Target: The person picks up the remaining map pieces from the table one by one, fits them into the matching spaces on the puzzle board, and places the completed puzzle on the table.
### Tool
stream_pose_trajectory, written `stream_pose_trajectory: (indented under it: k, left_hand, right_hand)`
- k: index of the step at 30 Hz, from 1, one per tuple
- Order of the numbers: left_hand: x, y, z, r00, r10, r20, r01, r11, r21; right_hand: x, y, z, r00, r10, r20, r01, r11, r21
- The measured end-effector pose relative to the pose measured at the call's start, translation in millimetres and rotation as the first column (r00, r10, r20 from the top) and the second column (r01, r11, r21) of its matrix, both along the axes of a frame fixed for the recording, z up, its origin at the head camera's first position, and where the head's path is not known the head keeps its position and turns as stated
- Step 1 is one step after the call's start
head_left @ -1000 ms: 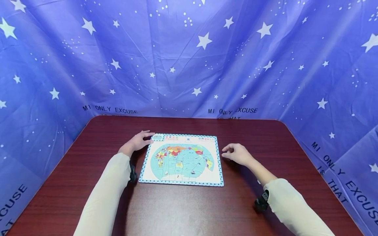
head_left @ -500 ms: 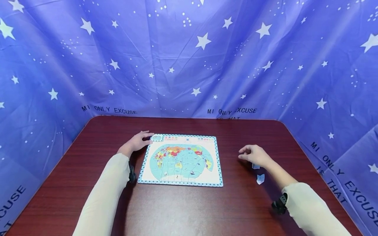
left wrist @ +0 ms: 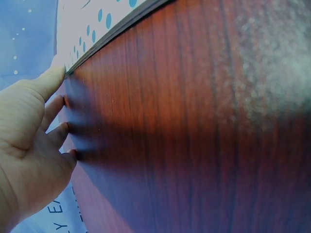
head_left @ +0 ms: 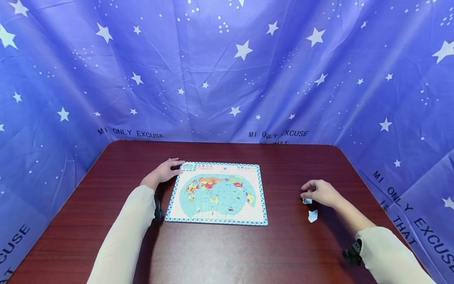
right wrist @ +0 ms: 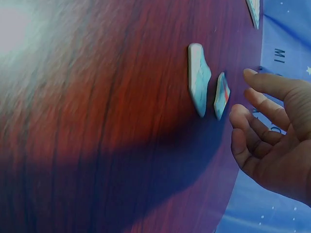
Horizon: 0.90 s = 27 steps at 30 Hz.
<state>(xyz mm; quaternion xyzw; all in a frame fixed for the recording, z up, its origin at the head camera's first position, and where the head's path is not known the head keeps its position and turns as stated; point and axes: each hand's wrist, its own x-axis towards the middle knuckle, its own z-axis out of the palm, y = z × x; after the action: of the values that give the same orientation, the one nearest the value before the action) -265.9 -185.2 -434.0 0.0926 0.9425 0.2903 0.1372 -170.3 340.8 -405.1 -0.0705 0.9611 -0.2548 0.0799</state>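
A world map jigsaw board (head_left: 213,222) lies flat on the table, with a blue dotted border and a white patch at the lower right of its oval map. At its upper left corner my left hand (head_left: 164,170) rests with thumb and index finger touching the edge; in the left wrist view the other fingertips are down on the tabletop. My right hand (head_left: 322,193) hovers with loosely bent fingers beside two loose jigsaw pieces, a farther one (head_left: 307,200) and a nearer one (head_left: 313,215). The right wrist view shows nothing between its fingers.
The dark red wooden table (head_left: 213,252) extends around the board. A blue curtain with white stars (head_left: 227,79) hangs behind the table and along both sides. Each wrist carries a black camera, the right one (head_left: 352,252) low over the tabletop.
My right hand has moved right, away from the board's right edge to the loose pieces, uncovering them on the way. The left hand has stayed at the board's corner.
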Motion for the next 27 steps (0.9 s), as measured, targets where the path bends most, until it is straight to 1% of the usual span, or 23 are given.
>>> stream_pose_trajectory:
  k: [8, 12, 18, 27]
  left_hand:
    - [0.8, 0.6, 0.0, 1.0, 0.001, -0.01, -0.001, 1.0, -0.012]
    - [0.6, 0.3, 0.1, 1.0, 0.0, -0.017, 0.0, 1.0, -0.013]
    - [1.3, 0.0, 0.5, 1.0, 0.0, -0.002, 0.0, 1.0, -0.004]
    - [2.6, 1.4, 1.8, 1.0, 0.003, -0.003, -0.003, 1.0, 0.0]
  right_hand:
    - [7.5, 15.7, -0.5, 1.0, -0.015, 0.021, 0.014, 0.999, 0.04]
    - [10.1, 19.3, 0.0, 1.0, -0.019, 0.021, 0.018, 0.998, 0.06]
    - [14.2, 19.3, -0.4, 0.999, -0.016, 0.033, 0.014, 0.998, 0.058]
    - [14.1, 15.2, -7.6, 1.0, -0.017, -0.015, 0.018, 0.998, 0.067]
